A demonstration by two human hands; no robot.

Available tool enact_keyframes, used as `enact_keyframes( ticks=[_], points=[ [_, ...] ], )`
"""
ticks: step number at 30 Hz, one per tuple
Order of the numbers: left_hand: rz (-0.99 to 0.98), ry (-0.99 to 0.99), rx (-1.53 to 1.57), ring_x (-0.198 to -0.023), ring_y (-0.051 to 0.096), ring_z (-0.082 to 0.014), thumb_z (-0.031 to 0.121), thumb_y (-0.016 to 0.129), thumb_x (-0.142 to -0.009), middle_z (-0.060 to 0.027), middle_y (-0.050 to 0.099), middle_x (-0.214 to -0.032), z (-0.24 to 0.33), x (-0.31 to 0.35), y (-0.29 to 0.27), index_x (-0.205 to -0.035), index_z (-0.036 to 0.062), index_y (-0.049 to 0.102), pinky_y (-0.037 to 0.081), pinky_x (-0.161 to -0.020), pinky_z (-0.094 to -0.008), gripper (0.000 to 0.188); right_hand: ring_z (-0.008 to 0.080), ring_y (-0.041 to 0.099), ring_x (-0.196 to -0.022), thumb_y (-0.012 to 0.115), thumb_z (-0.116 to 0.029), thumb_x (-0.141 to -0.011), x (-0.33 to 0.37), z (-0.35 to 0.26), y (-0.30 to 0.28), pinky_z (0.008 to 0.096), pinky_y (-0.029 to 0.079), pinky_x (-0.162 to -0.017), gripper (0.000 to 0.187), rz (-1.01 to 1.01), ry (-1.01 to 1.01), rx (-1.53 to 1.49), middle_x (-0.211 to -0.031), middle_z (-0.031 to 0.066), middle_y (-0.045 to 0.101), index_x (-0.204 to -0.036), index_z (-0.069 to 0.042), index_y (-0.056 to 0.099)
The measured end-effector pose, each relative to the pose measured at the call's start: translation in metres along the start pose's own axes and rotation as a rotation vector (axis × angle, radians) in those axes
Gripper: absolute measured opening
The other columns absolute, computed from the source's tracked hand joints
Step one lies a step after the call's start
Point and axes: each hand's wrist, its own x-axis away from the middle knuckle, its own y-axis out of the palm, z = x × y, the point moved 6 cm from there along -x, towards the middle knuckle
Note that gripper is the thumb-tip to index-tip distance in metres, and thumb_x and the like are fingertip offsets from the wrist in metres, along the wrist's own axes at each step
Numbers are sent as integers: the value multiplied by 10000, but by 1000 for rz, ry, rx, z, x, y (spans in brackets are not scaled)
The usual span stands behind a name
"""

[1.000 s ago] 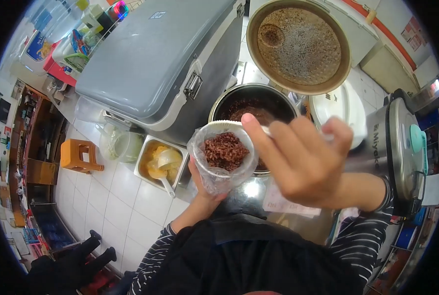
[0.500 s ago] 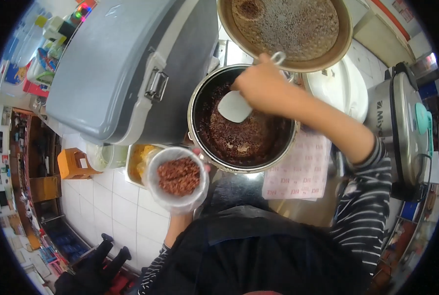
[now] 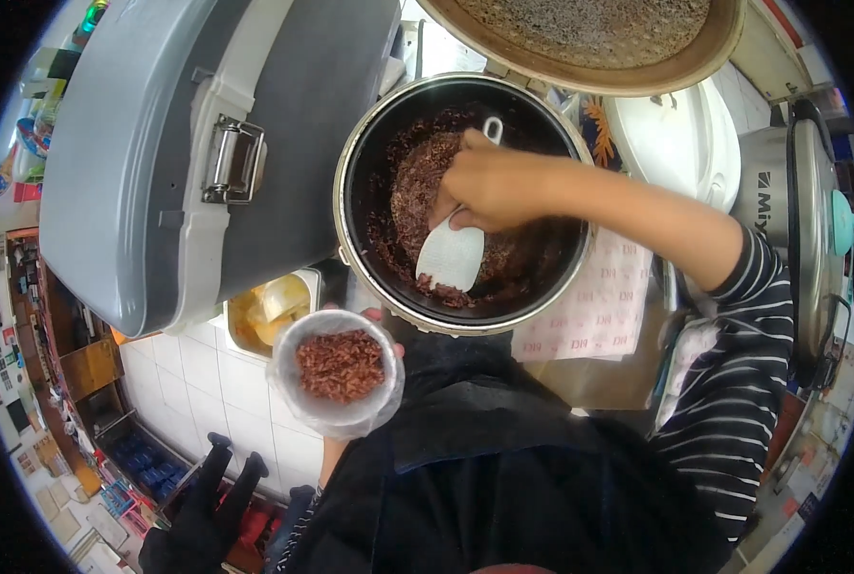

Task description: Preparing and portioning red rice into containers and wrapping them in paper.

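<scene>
My right hand point(image 3: 484, 187) reaches into a deep black-lined pot point(image 3: 360, 163) with its fingers closed around a white rice paddle point(image 3: 451, 256). The paddle's blade points down and touches reddish-brown rice point(image 3: 422, 196) low in the pot, on the side nearest me. My left hand point(image 3: 397, 346) holds up a small bowl lined with clear plastic point(image 3: 298, 397), just left of the pot's near edge. Only some fingertips show beside the bowl; the rest of that hand is hidden under it. A mound of reddish-brown rice point(image 3: 341, 365) lies in the bowl.
A big grey cool box point(image 3: 331, 124) with a metal latch stands left of the pot. Beyond the pot is a wide brown pan point(image 3: 589, 78). Right are a white lid point(image 3: 680, 143), printed paper sheets point(image 3: 589, 306) and a steel container point(image 3: 771, 177). A tray of yellow food point(image 3: 274, 306) sits left.
My right hand has turned the paddle so its blade points toward me and lowered it onto the rice. The bowl stays in my left hand. The whole view has shifted closer to the pot.
</scene>
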Motion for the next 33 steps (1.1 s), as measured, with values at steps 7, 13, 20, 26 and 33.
enact_keyframes(
  ticks=[7,13,20,26,33],
  points=[
    [-8,-175,11,-1138,533,-388,531,504,-872,-189,469,-1339,-35,-7,-3,-1340,35,430,418,-1004,-507,686,235,599,-686,583,-145,-779,-18,-8,21,355,313,-817,130,-243,78,478,-648,96,640,-754,-125,709],
    [-12,-296,31,-1146,531,-371,529,490,-881,-183,474,-1335,-72,-6,-17,-1341,30,425,413,-1009,-501,681,243,611,-778,622,-130,-782,-3,-7,26,365,301,-838,199,-203,31,68,-790,97,683,-951,-111,725],
    [-34,-439,57,-1155,528,-350,527,473,-891,-176,480,-1331,-123,-9,-28,-1342,25,420,407,-1014,-494,676,253,604,-875,635,-152,-812,7,-6,8,384,298,-880,244,-211,4,-84,-931,87,693,-1043,-118,705],
    [-78,-511,43,-1163,525,-332,525,459,-900,-170,485,-1327,-153,-18,-25,-1342,21,415,401,-1019,-488,672,267,628,-961,655,-184,-772,0,-3,-4,437,395,-926,283,-181,8,-149,-984,125,688,-1039,-104,704],
    [-147,-74,-209,-1173,522,-312,523,442,-910,-163,490,-1323,-39,-14,0,-1343,15,409,395,-1025,-481,668,288,633,-688,644,-138,-762,22,-47,-66,376,479,-660,227,153,-52,-261,-766,172,662,-943,-14,703]
  ],
)
